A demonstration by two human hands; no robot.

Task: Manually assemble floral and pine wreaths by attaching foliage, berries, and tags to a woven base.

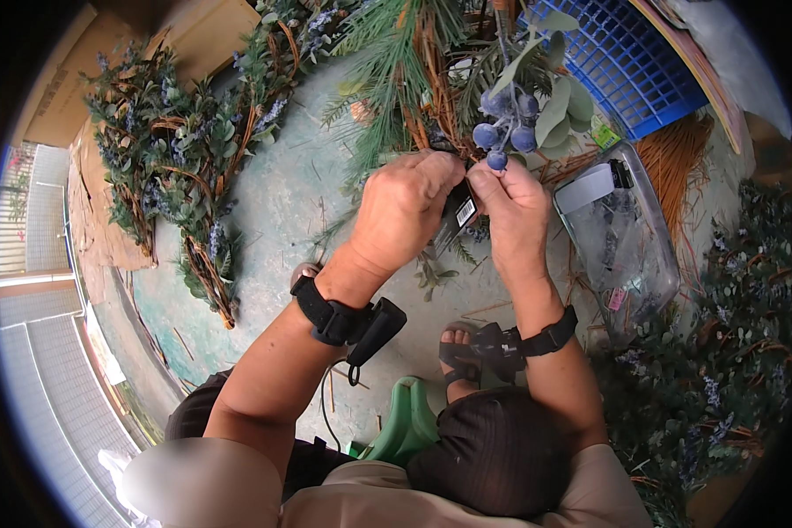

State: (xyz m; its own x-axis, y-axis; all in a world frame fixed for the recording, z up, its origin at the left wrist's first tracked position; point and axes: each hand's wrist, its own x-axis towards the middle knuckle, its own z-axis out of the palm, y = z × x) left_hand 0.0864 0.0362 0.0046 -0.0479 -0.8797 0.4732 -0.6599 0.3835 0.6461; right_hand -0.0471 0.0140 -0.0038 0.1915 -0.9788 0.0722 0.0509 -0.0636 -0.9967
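Both my hands work close together at the lower end of a twig-and-greenery wreath [427,84] with long pine needles. The fingers of my left hand [405,207] are pinched beside the brown twigs; whatever they hold is hidden. My right hand [519,216] is also closed, thumb against fingers, just below a bunch of blue artificial berries [506,123] with grey-green leaves. What lies in that pinch is too small to make out. Between the two hands hangs a black tag [465,211] with a white barcode label.
Finished-looking leafy garlands with purple sprigs [167,141] lie at the left, and more greenery [722,352] at the right. A clear plastic tray [616,229] and a blue basket [629,66] stand right of my hands. Brown sticks [678,167] lie beside them. Below is a green stool [405,414].
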